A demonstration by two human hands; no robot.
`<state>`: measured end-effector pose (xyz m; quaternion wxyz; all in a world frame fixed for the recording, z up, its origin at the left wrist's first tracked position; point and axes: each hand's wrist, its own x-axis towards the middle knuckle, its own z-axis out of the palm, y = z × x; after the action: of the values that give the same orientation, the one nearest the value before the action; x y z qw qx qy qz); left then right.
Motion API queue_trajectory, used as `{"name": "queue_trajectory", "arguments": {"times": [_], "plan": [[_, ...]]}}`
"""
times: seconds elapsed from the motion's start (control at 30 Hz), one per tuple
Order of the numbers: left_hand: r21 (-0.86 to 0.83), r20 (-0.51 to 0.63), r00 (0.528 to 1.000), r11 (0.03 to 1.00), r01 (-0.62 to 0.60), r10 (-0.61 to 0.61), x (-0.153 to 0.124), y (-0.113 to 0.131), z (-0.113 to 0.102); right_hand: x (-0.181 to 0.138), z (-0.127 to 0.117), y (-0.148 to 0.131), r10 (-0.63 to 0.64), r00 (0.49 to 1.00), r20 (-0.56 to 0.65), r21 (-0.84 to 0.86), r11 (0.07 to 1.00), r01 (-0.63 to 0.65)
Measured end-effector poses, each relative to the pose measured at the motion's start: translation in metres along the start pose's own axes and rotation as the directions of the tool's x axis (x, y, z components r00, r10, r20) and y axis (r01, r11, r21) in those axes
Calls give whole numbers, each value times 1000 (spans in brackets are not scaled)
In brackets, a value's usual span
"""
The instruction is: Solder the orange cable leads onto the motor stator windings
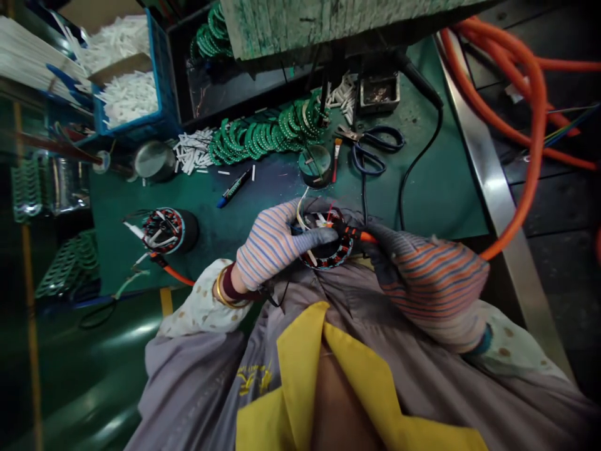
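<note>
A round motor stator with copper windings and loose white, red and orange leads rests against my apron at the bench's near edge. My left hand, in a striped glove, is wrapped over its left side with the thumb across the top. From the right, my right hand, also gloved, closes its fingers on the stator's edge by the orange lead. A second stator sits on a black stand to the left, with an orange wire trailing from it.
Green bench mat holds a blue marker, scissors, a small brush, a round green-topped fixture, piles of green curved parts and white sleeves. Blue crate back left; orange hoses right.
</note>
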<state>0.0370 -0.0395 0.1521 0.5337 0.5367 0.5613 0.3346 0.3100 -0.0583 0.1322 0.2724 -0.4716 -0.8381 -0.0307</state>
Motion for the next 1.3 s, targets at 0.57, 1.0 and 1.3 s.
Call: {"name": "queue_trajectory", "arguments": {"times": [0.57, 1.0, 1.3], "plan": [[600, -93, 887, 736, -313, 453, 41, -15, -2, 66, 73, 17, 20, 797, 604, 797, -20, -603], [230, -357, 876, 940, -254, 324, 36, -35, 8, 68, 103, -8, 300, 792, 531, 845, -123, -520], [256, -323, 899, 942, -218, 296, 42, -26, 0, 67, 105, -7, 305, 803, 512, 856, -98, -508]]}}
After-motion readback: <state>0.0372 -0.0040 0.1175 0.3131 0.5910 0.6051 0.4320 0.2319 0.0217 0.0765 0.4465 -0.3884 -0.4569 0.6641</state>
